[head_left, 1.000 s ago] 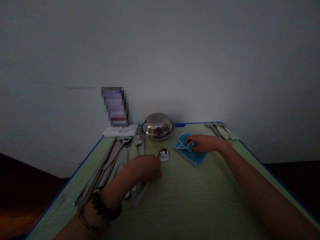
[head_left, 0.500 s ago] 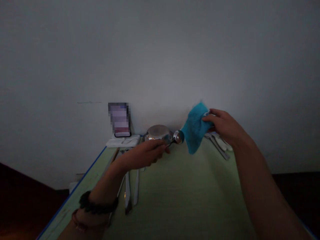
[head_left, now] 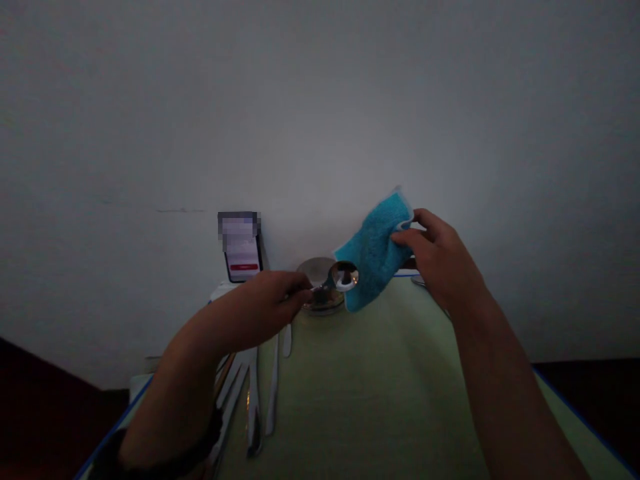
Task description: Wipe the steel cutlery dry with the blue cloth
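Note:
My left hand (head_left: 273, 303) is closed on the handle of a shiny metal spoon (head_left: 345, 275), whose bowl points right. My right hand (head_left: 433, 250) pinches a blue cloth (head_left: 377, 253) by its right edge, and the cloth hangs open. The spoon's bowl overlaps the cloth's lower left part in the view; whether they touch I cannot tell. Behind the spoon, an upturned metal bowl (head_left: 325, 308) rests on the table near the wall.
A phone (head_left: 243, 250) leans upright against the wall at the back left. Several metal utensils (head_left: 253, 407) lie on the green table (head_left: 360, 387) below my left arm. Another metal utensil (head_left: 419, 281) is partly hidden behind my right hand.
The cloth has moved left toward the spoon, and its spread face has turned. My left hand has shifted left and rolled, turning the spoon's bowl. The view has tilted slightly.

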{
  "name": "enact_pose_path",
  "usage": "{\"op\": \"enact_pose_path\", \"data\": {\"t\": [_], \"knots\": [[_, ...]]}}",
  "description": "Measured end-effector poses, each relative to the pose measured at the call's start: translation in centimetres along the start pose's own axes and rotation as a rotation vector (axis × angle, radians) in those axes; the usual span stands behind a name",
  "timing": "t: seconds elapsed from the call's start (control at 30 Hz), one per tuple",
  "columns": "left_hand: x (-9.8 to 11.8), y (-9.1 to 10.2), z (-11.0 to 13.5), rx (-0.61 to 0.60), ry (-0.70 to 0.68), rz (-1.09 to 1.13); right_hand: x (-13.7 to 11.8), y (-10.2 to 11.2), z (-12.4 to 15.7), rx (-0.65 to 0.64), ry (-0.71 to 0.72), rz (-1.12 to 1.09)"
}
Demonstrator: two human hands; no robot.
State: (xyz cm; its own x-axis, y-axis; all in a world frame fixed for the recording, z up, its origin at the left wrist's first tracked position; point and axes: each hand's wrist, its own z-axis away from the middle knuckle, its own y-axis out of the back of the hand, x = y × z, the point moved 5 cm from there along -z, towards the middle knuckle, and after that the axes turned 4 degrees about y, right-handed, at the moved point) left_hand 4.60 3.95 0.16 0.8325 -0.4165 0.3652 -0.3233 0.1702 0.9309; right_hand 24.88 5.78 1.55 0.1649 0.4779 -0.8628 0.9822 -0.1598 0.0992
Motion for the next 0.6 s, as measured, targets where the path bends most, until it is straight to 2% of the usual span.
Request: {"op": "enact_pose_path", "data": {"t": [0.13, 0.33, 0.5, 0.6], "knots": [[0.3, 0.1, -0.4, 0.037, -0.002, -0.051, 0.2, -1.8, 0.2, -0.134, -0.01, 0.008], [0.8, -0.2, -0.7, 0.082, -0.049, -0.115, -0.2, -3.8, 1.1, -0.46, 0.059, 0.056], [1.6, -0.6, -0.3, 0.058, -0.08, -0.156, 0.7, -4.1, 1.1, -0.463, 0.146, 0.386], [1.7, -0.5, -0.4, 0.066, -0.077, -0.181, 1.8, -4.4, 1.3, -0.548, 0.116, 0.559]]}}
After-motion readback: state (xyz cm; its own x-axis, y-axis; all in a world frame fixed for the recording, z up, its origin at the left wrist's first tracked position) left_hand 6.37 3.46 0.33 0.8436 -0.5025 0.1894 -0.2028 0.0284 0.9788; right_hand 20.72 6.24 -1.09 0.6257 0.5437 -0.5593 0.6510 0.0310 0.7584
